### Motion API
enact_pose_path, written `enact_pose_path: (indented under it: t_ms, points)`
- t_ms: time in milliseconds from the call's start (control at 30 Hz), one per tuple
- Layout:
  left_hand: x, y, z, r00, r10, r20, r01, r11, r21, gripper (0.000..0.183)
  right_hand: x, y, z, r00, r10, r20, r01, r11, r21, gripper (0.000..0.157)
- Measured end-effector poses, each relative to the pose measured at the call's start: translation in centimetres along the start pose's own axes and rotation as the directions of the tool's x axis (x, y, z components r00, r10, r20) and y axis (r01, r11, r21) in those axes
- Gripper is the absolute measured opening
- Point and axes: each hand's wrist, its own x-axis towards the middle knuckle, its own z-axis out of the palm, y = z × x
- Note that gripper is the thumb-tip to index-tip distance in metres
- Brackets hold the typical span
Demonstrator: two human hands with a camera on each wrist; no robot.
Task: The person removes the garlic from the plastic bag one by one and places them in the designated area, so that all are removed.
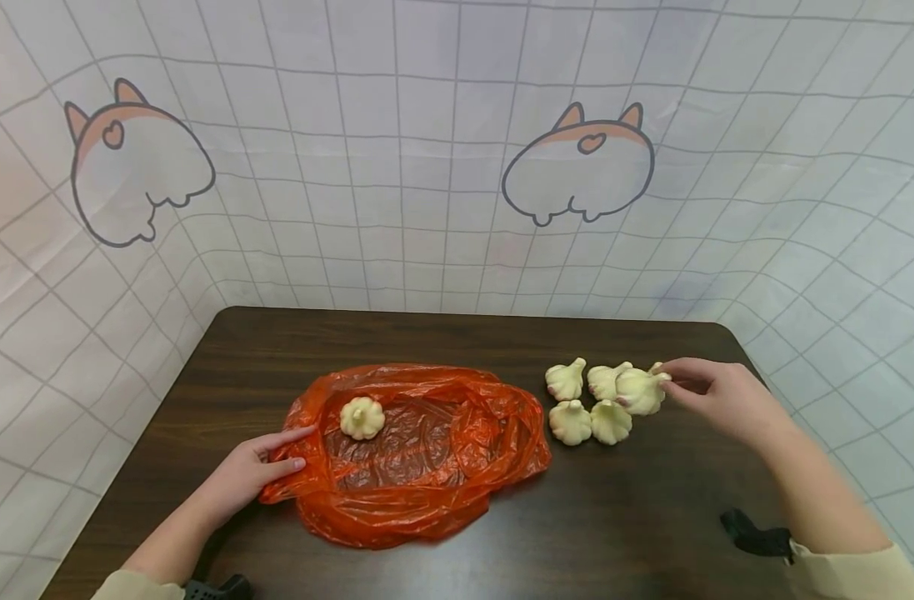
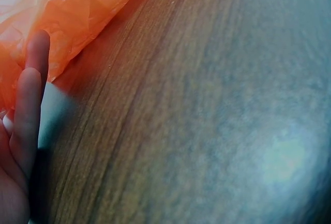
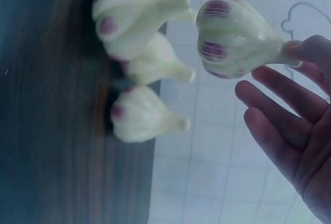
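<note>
An orange-red plastic bag (image 1: 419,521) lies spread on the table with its mouth open upward. One garlic bulb (image 1: 362,418) sits inside it, toward the left. At the bag's left rim, my left hand (image 1: 250,471) holds the plastic between thumb and fingers; its outer fingers (image 2: 28,107) look fairly straight in the left wrist view. My right hand (image 1: 726,400) pinches the stem of another garlic bulb (image 3: 232,38), purple-streaked and held above the others. Below and beside it, several garlic bulbs (image 1: 565,379) stand in a cluster on the table.
The dark wood-grain table (image 1: 614,517) is bordered at the back and sides by a white grid-patterned cloth (image 1: 427,208) with cartoon animal prints. A black strap (image 1: 756,535) shows near my right forearm.
</note>
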Motion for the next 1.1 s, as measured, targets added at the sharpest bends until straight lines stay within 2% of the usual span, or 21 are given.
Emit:
enact_pose_path:
  t_ms: [200,367,533,933,1100]
  points:
    - [0.0,0.0,0.0,1.000,-0.005,-0.006,0.005,1.000,0.013,0.058,-1.0,1.7,-0.2,0.999,0.037,0.034,-0.036,0.999,-0.011,0.019]
    - [0.0,0.1,0.0,1.000,-0.008,-0.008,0.009,1.000,0.020,0.059,-1.4,2.9,-0.1,0.986,0.108,0.129,-0.106,0.994,-0.020,0.026]
    - [-0.1,0.1,0.0,1.000,-0.007,-0.009,0.008,1.000,0.018,0.058,-1.2,3.9,0.8,0.970,0.127,0.207,-0.128,0.992,-0.009,0.025]
    - [-0.1,0.1,0.0,1.000,-0.019,0.000,0.019,1.000,-0.008,0.059,-0.6,5.3,2.8,0.941,0.165,0.297,-0.174,0.985,0.005,0.031]
    - [0.0,0.1,0.0,1.000,-0.014,-0.004,0.014,1.000,0.000,0.058,-0.6,5.6,3.1,0.939,0.170,0.297,-0.180,0.984,0.008,0.034]
